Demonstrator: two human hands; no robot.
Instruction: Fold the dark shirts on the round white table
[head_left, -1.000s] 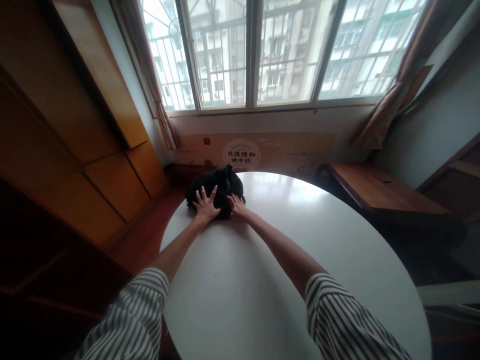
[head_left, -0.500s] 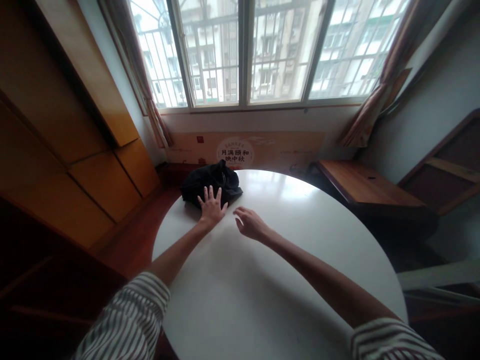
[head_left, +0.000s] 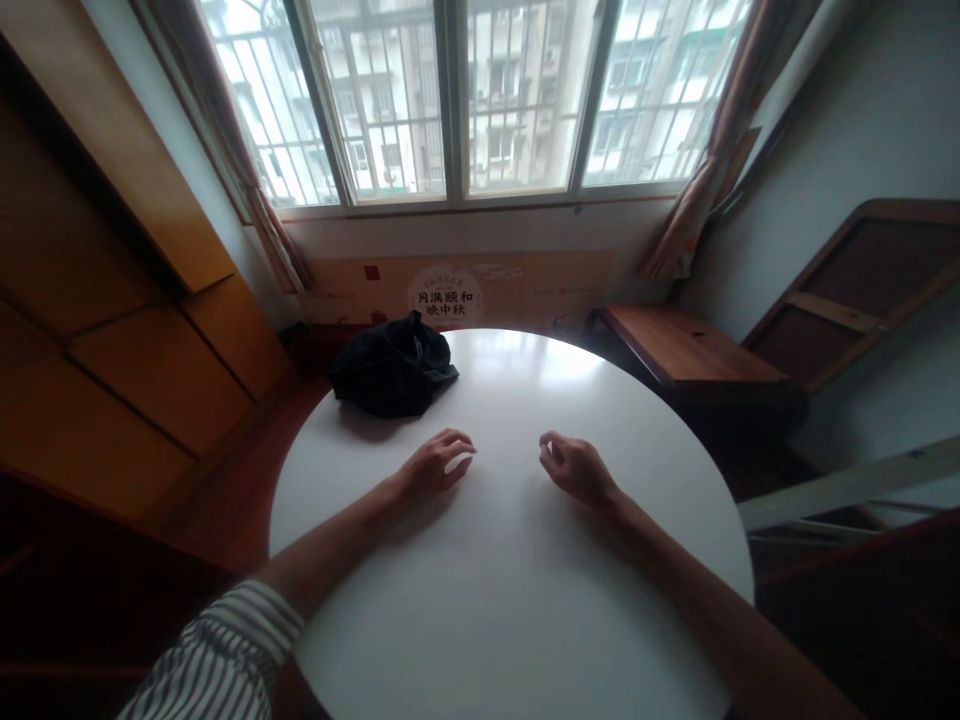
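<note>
A crumpled black cloth bundle (head_left: 394, 368), perhaps a bag or a garment, lies near the far left edge of the round white table (head_left: 487, 600). My left hand (head_left: 439, 462) is over the table, nearer to me than the bundle and apart from it. Its fingers curve loosely with the thumb held away, and nothing is between them. Across a gap of bare tabletop, my right hand (head_left: 577, 468) has its fingers bent loosely, thumb apart, and is also without anything in it.
Beyond the table stands a long printed carton (head_left: 547, 285) under the barred window (head_left: 517, 110). A low wooden desk (head_left: 690, 345) is at the right, with a framed wooden panel (head_left: 847, 300) leaning by the wall. Wooden cabinets (head_left: 157, 370) line the left side.
My left hand has left the black bundle and come back toward me, its spread fingers now curled. My right hand has moved rightward, away from the left. The view has shifted slightly.
</note>
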